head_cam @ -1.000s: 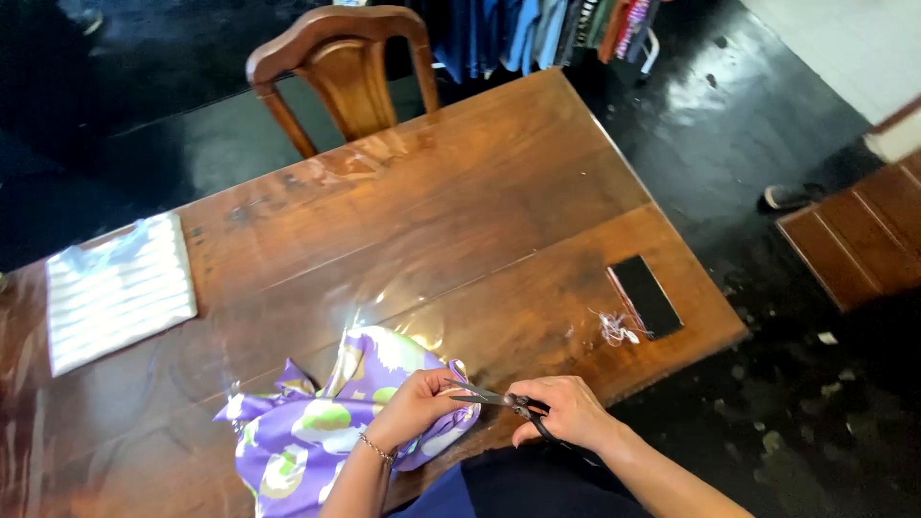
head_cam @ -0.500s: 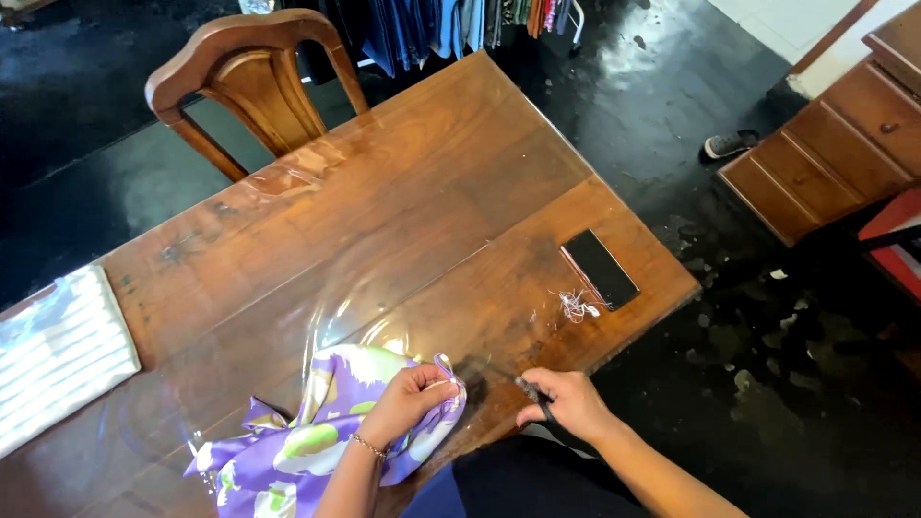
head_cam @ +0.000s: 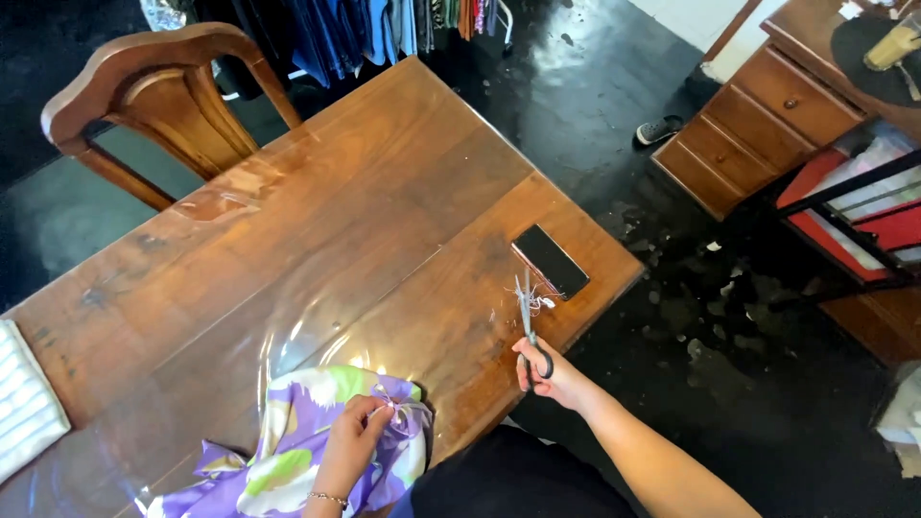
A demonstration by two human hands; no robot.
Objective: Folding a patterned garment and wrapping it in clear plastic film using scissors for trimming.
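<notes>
Scissors (head_cam: 530,331), gripped by the handles in the right hand (head_cam: 556,379), lie with blades toward thread scraps (head_cam: 537,299) beside a phone (head_cam: 550,261), while the left hand (head_cam: 355,443) pinches purple fabric (head_cam: 288,451) at the table (head_cam: 317,221) edge, steadying it.

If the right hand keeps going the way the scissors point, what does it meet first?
Probably the thread scraps at the scissors' tips; just past them lies the dark phone. The right hand grips the handles.
</notes>
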